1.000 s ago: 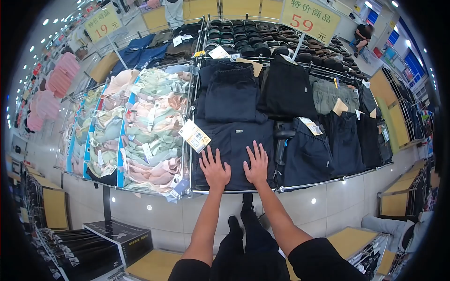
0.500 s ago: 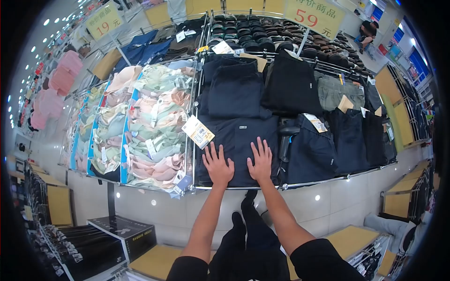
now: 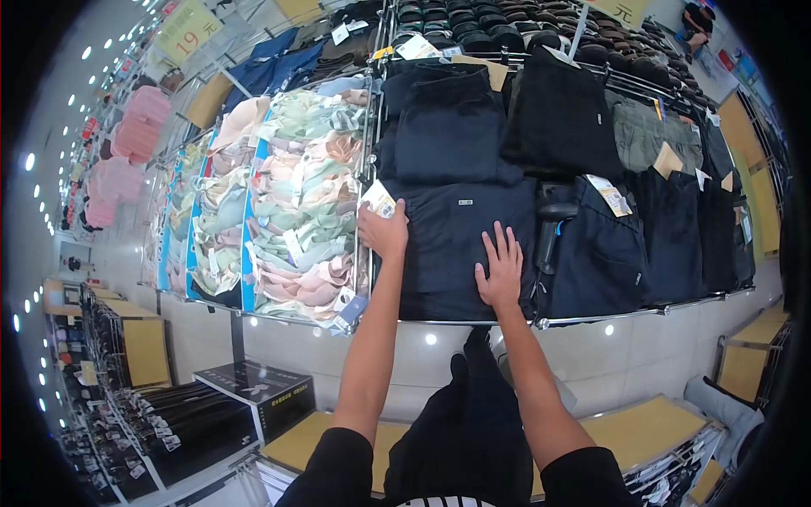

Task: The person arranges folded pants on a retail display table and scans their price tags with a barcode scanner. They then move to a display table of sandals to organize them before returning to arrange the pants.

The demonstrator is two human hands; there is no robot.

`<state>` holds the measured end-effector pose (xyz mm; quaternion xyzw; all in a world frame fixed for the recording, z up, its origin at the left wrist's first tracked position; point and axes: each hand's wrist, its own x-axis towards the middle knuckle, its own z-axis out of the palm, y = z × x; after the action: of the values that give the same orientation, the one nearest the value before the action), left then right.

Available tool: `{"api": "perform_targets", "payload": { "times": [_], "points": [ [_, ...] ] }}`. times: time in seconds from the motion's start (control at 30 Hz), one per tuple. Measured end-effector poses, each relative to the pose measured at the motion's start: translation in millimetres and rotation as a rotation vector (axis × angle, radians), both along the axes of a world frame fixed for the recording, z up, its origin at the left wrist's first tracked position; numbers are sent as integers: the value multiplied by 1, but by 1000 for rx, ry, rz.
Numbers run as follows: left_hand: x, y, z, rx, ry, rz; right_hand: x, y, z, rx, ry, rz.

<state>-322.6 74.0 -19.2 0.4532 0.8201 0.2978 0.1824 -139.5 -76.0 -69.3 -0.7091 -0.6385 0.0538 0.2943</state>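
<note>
A pair of folded dark navy trousers [image 3: 446, 270] lies at the front of the display stand, with a small label on its upper part. At its left edge my left hand [image 3: 384, 232] is closed on a white and yellow price tag [image 3: 382, 199]; the fingertips are partly hidden. My right hand [image 3: 503, 275] rests flat on the trousers' right half, fingers spread and holding nothing. Just right of that hand, a black handheld barcode scanner [image 3: 549, 241] lies between this stack and the neighbouring dark trousers [image 3: 596, 262].
Left of a metal divider are rows of pastel bras [image 3: 304, 228]. Behind the folded trousers sit rows of shoes [image 3: 465, 34]. A yellow price sign [image 3: 186, 38] stands at the back left. A black box [image 3: 253, 393] is on the lower left. Another person [image 3: 698, 25] crouches far right.
My left hand has moved from flat on the trousers up and left onto the price tag. My right hand stays flat on the trousers. The view has shifted, so the display sits further right.
</note>
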Motion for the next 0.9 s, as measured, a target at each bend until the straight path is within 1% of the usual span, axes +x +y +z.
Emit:
{"api": "perform_targets", "payload": {
  "times": [0.03,0.07,0.13,0.17,0.2,0.27,0.3,0.33,0.4,0.43,0.47,0.53,0.6,0.63,0.67,0.7,0.73,0.8,0.83,0.87,0.9],
  "points": [
    [-1,-1,2,135,-69,-97,0,0,0,-2,10,7],
    [-1,-6,2,128,-62,-104,0,-1,0,-6,21,15],
    [4,-18,5,359,47,-391,2,0,-1,-6,18,12],
    [3,-26,-1,391,100,-488,3,0,-1,-17,28,16],
    [0,-32,-5,388,97,-497,3,0,0,-29,38,22],
    [-12,-40,-7,384,158,-696,5,0,0,-33,31,22],
    [-18,-42,-7,331,183,-722,4,0,0,-32,43,26],
    [-20,-47,-5,329,189,-719,4,0,1,-30,56,32],
    [-23,-57,3,235,306,-655,6,0,1,-25,71,49],
    [-21,-63,9,227,292,-590,5,0,1,-45,72,45],
    [-20,-70,11,231,299,-577,6,0,2,-63,72,43],
    [-18,-86,15,33,158,-299,6,0,6,-78,88,65],
    [-29,-102,2,5,136,-248,5,1,8,-82,122,53],
    [-31,-109,1,65,133,-221,4,1,7,-59,131,55],
    [-32,-114,1,122,184,-226,3,2,4,-20,130,61],
    [-32,-116,1,106,104,-194,3,1,1,-17,130,62],
    [-27,-118,10,92,23,-161,3,0,4,-17,130,64],
    [-22,-115,19,35,-75,-104,3,-1,13,-67,155,70],
    [-22,-113,14,25,-83,-101,3,-2,14,-74,190,68],
    [-16,-112,21,83,-75,-128,-1,-3,21,-78,251,51],
    [-7,-114,27,55,-109,-165,-7,-4,27,-76,258,17]
  ]
}}
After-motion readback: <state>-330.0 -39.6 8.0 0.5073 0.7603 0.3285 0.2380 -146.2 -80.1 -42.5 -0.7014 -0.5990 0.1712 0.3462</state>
